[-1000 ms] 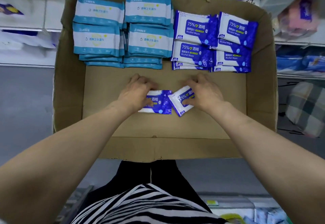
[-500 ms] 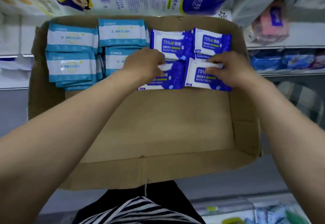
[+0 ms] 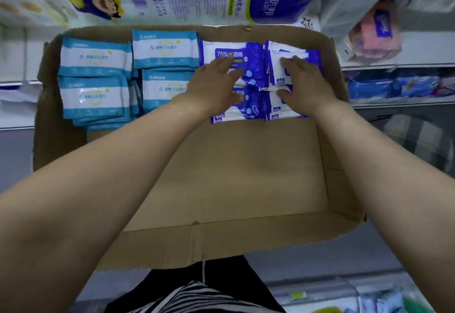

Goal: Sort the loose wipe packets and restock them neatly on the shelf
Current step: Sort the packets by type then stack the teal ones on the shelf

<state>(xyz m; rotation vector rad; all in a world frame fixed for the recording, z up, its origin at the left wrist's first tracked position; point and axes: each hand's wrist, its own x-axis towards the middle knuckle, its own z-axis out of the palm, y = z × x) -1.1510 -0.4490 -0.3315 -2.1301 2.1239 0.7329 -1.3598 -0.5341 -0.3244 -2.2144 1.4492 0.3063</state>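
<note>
The cardboard box point(image 3: 221, 177) is our landmark, a shallow open tray held in front of the person, with store shelving behind its far wall and bare floor across its near half. Against the far wall on the left side we see the teal-and-white wipe packets point(image 3: 94, 80) in four overlapping piles, the lower layers fanning out toward the bare floor. Against the far wall on the right side sit the blue alcohol wipe packets point(image 3: 246, 66) in four smaller piles, set edge to edge. We read the left hand point(image 3: 216, 84) as lying flat on the two inner blue piles, fingers extended and holding nothing. The right hand point(image 3: 304, 84) rests on the two outer blue piles near the right wall, fingers spread, thumb against the nearer pile, pressing, not gripping. No loose packet shows on the bare floor, so we judge sorting nearly done and the piles being squared. The risk lies in the slick film: uneven pressure could skate top packets toward the bare floor, and tilting the box could send the fanned teal piles sliding after them.
</note>
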